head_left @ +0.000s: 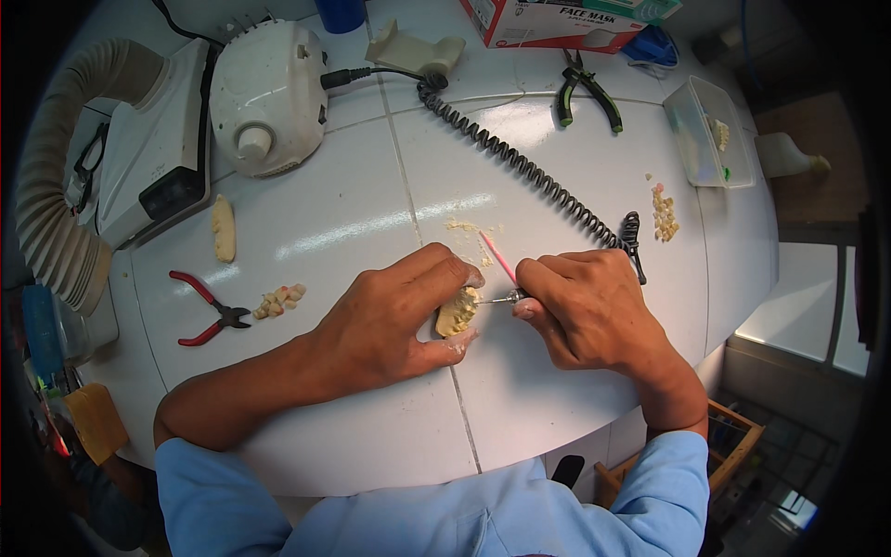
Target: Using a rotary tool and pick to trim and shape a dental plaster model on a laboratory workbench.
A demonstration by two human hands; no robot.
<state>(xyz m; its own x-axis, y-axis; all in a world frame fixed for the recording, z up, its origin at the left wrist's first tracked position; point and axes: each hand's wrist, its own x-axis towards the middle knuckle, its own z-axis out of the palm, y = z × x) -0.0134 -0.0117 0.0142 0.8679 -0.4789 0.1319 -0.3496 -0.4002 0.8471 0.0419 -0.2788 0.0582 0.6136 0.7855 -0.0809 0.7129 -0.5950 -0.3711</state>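
Observation:
My left hand (385, 311) grips a small yellow plaster dental model (456, 314) between thumb and fingers, just above the white table. White dust coats those fingertips. In my right hand (594, 311) is a rotary handpiece (516, 295), its body mostly hidden by my fingers. Its thin metal bur (492, 301) points left and reaches the model's right edge. A thin pink stick (498, 255) shows just beyond my right fingers; whether they touch it I cannot tell. Yellow shavings (464, 226) lie scattered on the table beyond the model.
A black coiled cord (529, 167) runs from the white control unit (269, 97) toward my right hand. Left are red-handled cutters (218, 311), loose teeth (278, 300) and a pale curved piece (224, 228). Right are more teeth (665, 215), green-black pliers (588, 93) and a clear tub (696, 139).

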